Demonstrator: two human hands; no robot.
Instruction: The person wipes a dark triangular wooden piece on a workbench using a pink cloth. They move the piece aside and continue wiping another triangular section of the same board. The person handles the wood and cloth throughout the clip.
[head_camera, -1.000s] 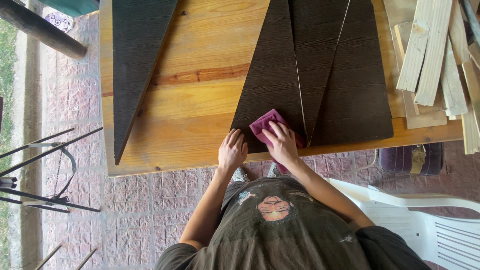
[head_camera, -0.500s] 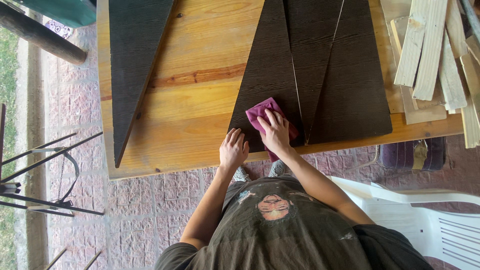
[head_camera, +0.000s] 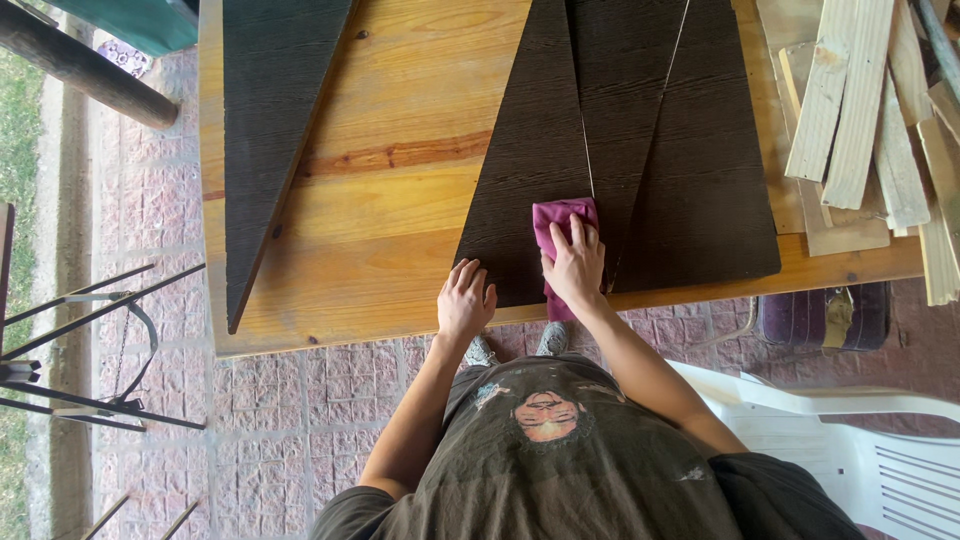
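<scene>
magenta cloth: folded, roughly rectangular, lying flat at centre of frame on a dark board; its lower part is covered, and a strip of it hangs past the desk edge. dark triangular boards: three charred-looking, near-black wedges with visible grain, laid flat side by side in the upper centre-right, narrow ends toward the top of frame, thin pale gaps between them, wide ends near the desk's lower edge.
</scene>
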